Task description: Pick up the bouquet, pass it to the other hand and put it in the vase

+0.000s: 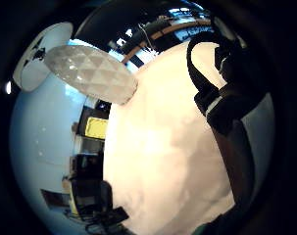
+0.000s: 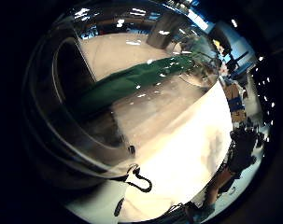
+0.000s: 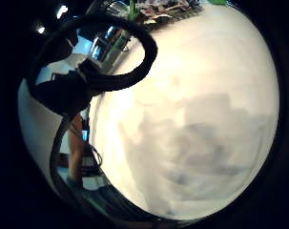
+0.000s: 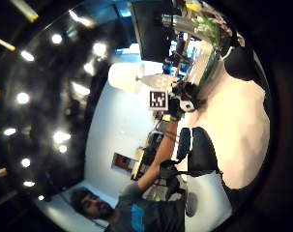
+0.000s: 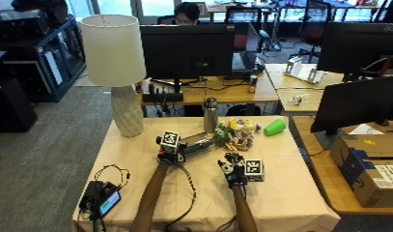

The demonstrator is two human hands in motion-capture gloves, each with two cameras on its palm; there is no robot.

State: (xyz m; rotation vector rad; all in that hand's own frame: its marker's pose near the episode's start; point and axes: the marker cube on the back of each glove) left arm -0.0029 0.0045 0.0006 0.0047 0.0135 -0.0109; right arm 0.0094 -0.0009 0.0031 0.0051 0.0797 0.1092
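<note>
A cream-clothed table (image 5: 279,183) stands on grey carpet (image 5: 35,159), with a white-shaded lamp (image 5: 114,53) at its far corner beyond the left hand. Beyond both hands, wooden desks (image 5: 234,92) carry dark monitors (image 5: 186,50), and cardboard boxes (image 5: 370,159) sit off to the right hand's side.

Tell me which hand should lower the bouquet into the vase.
Left, probably. The left hand is already at the bouquet's green wrap, its palm view filled with it, beside the vase. The right hand hovers nearer the person, holding nothing.

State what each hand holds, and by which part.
Right hand: nothing. Left hand is at the end of the glass vase farthest from the bouquet flowers; a grip cannot be confirmed.
</note>
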